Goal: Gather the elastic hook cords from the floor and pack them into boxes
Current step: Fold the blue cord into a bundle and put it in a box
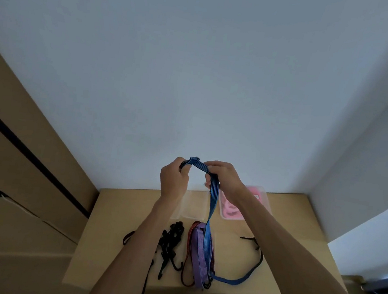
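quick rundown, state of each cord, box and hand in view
blue cord: held up, tail trailing on the surface
left hand: grips the cord's end
right hand: grips the cord
purple cord: lying bundled
black cords: lying loose
clear box: open
pink-filled box: holds pink cords

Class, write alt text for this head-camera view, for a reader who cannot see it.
Two bare hands, left hand and right hand, hold up a blue elastic cord that trails down to a tan surface. Purple cords and black hook cords lie below, with a clear box and a box of pink items behind.
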Demonstrator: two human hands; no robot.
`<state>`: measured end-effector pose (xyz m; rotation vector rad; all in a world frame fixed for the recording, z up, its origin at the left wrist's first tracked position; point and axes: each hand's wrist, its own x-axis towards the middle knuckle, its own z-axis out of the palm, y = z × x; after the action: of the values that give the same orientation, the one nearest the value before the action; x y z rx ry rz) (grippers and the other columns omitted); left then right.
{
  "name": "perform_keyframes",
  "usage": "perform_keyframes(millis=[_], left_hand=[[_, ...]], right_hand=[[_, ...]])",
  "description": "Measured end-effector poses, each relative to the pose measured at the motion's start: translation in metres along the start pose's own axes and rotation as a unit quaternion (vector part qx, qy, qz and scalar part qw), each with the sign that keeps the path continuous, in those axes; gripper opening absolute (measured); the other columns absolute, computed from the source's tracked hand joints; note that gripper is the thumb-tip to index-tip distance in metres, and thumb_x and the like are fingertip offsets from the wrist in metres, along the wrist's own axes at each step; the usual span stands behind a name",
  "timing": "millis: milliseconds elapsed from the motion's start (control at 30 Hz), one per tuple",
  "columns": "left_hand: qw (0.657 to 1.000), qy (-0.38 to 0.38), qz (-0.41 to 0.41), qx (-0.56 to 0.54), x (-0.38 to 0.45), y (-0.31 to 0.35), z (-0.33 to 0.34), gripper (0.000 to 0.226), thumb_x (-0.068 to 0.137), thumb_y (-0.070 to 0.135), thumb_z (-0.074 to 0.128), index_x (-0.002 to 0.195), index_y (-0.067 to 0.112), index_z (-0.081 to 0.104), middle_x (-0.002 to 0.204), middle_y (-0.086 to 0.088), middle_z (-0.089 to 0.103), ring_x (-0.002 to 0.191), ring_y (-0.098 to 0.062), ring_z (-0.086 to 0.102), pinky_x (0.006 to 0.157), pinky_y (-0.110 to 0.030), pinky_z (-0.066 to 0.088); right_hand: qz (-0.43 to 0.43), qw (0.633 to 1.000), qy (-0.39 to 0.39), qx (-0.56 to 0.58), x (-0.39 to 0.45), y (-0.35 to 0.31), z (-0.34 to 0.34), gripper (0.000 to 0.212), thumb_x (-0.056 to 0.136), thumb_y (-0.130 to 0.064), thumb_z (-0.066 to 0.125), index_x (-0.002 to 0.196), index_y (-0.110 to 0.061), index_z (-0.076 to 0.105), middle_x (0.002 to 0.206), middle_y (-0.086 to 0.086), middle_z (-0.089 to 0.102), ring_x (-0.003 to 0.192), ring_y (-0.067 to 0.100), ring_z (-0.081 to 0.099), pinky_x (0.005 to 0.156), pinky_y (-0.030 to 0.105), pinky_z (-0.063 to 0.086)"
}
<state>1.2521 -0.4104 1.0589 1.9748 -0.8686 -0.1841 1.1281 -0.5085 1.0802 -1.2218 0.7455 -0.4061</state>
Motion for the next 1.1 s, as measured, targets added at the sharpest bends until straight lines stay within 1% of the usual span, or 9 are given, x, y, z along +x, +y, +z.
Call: perform_keyframes(millis=[100, 167, 267, 400, 600, 733, 800, 900, 1100], left_hand=[[1.000, 0.004, 0.020, 0.017, -0.010, 0.000, 0.006, 0.017, 0.098, 0.010, 0.056, 0.108, 0.008, 0.070, 0.089, -0.009, 0.065, 0.079, -0.021, 0.058, 0.071, -0.029, 0.046], [0.999, -0.033, 0.005, -0.030, -0.014, 0.006, 0.009, 0.023, 0.101, 0.019, 0.050, 0.113, 0.015, 0.069, 0.096, -0.005, 0.062, 0.088, -0.015, 0.057, 0.079, -0.027, 0.047], [0.991, -0.072, -0.041, -0.101, -0.011, 0.015, 0.005, 0.035, 0.102, 0.031, 0.042, 0.103, 0.011, 0.070, 0.096, -0.009, 0.063, 0.093, -0.017, 0.059, 0.083, -0.037, 0.051], [0.994, -0.062, -0.024, -0.081, -0.005, 0.013, 0.001, 0.037, 0.096, 0.012, 0.058, 0.133, 0.008, 0.061, 0.104, -0.009, 0.067, 0.092, -0.018, 0.062, 0.087, -0.028, 0.050], [0.991, -0.065, -0.027, -0.115, -0.004, 0.010, 0.004, 0.010, 0.088, 0.008, 0.068, 0.097, 0.011, 0.067, 0.092, -0.003, 0.069, 0.081, -0.016, 0.065, 0.077, -0.031, 0.055], [0.899, -0.164, -0.233, -0.331, 0.003, 0.015, -0.007, 0.034, 0.099, 0.041, 0.052, 0.097, 0.013, 0.071, 0.090, -0.011, 0.074, 0.062, -0.019, 0.065, 0.061, -0.031, 0.055], [0.870, -0.211, -0.300, -0.329, 0.006, 0.013, -0.011, 0.047, 0.105, 0.046, 0.041, 0.107, 0.010, 0.070, 0.090, -0.015, 0.076, 0.057, -0.020, 0.063, 0.056, -0.029, 0.053], [0.848, -0.251, -0.304, -0.354, 0.007, 0.007, -0.012, 0.039, 0.105, 0.032, 0.049, 0.112, -0.001, 0.068, 0.079, -0.010, 0.072, 0.053, -0.012, 0.052, 0.054, -0.025, 0.049], [0.851, -0.142, -0.307, -0.401, 0.006, 0.006, 0.001, 0.009, 0.096, 0.008, 0.065, 0.094, -0.001, 0.069, 0.077, -0.012, 0.062, 0.057, -0.013, 0.048, 0.063, -0.025, 0.051]], right_hand=[[0.022, 0.998, -0.019, -0.062, 0.001, 0.002, 0.010, 0.031, 0.095, -0.033, 0.060, 0.085, -0.004, 0.062, 0.063, 0.008, 0.058, 0.053, 0.018, 0.048, 0.054, 0.031, 0.047], [0.026, 0.998, 0.037, -0.053, 0.002, 0.004, 0.015, 0.038, 0.088, -0.043, 0.068, 0.076, -0.008, 0.060, 0.061, 0.007, 0.057, 0.048, 0.016, 0.046, 0.050, 0.029, 0.045], [0.012, 0.994, 0.108, -0.026, 0.004, 0.008, 0.015, 0.039, 0.085, -0.040, 0.072, 0.068, -0.007, 0.059, 0.055, 0.007, 0.054, 0.043, 0.016, 0.043, 0.046, 0.028, 0.043], [0.006, 0.994, 0.109, -0.027, 0.004, 0.012, 0.013, 0.033, 0.089, -0.028, 0.072, 0.084, 0.005, 0.070, 0.054, 0.006, 0.052, 0.043, 0.016, 0.043, 0.045, 0.027, 0.042], [-0.030, 0.991, 0.125, -0.042, 0.004, 0.013, 0.013, 0.016, 0.091, -0.013, 0.065, 0.078, -0.003, 0.069, 0.054, 0.004, 0.057, 0.047, 0.016, 0.046, 0.049, 0.029, 0.044], [-0.071, 0.989, 0.117, -0.056, 0.003, 0.012, 0.009, 0.014, 0.091, -0.012, 0.064, 0.079, -0.007, 0.067, 0.055, 0.000, 0.056, 0.048, 0.012, 0.048, 0.051, 0.027, 0.045], [-0.085, 0.989, 0.109, -0.060, 0.002, 0.013, 0.007, 0.012, 0.091, -0.013, 0.064, 0.083, -0.005, 0.067, 0.056, 0.000, 0.056, 0.049, 0.011, 0.048, 0.051, 0.027, 0.044], [-0.093, 0.988, 0.109, -0.060, 0.002, 0.013, 0.006, 0.010, 0.091, -0.013, 0.064, 0.085, -0.005, 0.068, 0.057, 0.001, 0.055, 0.051, 0.013, 0.047, 0.052, 0.028, 0.044], [-0.057, 0.990, 0.120, -0.051, 0.004, 0.019, 0.010, 0.014, 0.095, -0.011, 0.060, 0.085, -0.007, 0.070, 0.060, 0.007, 0.059, 0.051, 0.019, 0.047, 0.051, 0.031, 0.043]])
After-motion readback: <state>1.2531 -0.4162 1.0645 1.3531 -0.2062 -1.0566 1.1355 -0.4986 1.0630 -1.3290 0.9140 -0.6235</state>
